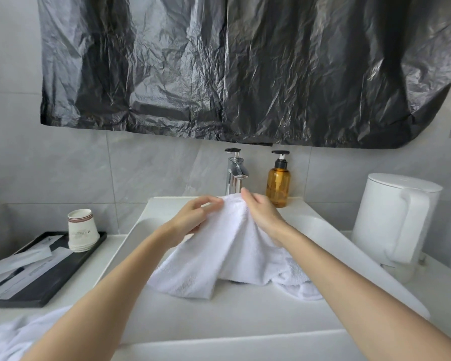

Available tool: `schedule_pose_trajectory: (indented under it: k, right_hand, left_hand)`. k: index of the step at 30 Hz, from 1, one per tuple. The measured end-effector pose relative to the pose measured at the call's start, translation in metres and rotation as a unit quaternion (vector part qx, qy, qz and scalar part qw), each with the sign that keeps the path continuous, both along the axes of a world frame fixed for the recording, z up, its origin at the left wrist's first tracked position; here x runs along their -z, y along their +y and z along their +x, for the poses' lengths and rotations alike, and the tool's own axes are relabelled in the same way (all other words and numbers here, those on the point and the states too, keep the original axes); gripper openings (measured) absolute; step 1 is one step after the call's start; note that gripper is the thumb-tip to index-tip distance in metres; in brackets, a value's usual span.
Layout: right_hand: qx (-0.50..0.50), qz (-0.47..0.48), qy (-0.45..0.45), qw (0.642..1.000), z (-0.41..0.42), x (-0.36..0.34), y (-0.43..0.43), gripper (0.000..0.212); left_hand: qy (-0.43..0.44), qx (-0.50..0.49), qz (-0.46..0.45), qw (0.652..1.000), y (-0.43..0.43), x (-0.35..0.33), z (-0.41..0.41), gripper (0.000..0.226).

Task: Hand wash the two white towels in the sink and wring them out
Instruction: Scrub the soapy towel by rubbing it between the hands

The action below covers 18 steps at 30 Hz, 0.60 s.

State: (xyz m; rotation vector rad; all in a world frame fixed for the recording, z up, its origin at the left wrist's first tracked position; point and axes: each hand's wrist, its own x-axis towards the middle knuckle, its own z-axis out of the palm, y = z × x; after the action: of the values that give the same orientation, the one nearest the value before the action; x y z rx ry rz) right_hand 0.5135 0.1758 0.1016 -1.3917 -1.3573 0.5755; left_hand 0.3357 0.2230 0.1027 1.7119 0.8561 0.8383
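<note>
A white towel (227, 254) hangs over the white sink (245, 316), lifted at its top edge just below the chrome faucet (235, 173). My left hand (195, 217) pinches that top edge from the left, and my right hand (263, 212) grips it from the right. The towel's lower folds drape onto the basin floor. A second white towel (13, 337) lies bunched on the counter at the lower left, partly hidden by my left forearm. No water runs from the faucet.
An amber pump bottle (277, 183) stands right of the faucet. A white kettle (393, 220) sits on the right counter. On the left, a black tray (50, 285) carries stacked paper cups (81, 230) and sachets. Black plastic sheeting (245, 69) covers the wall above.
</note>
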Motion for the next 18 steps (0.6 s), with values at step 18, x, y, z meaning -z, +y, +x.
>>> schedule_pose_trajectory:
  k: [18]
  right_hand:
    - [0.162,0.099,0.034,0.981,-0.019,0.010,0.002,0.050]
  left_hand:
    - [-0.156,-0.179,-0.176,0.955,-0.013,-0.005,0.072,0.050]
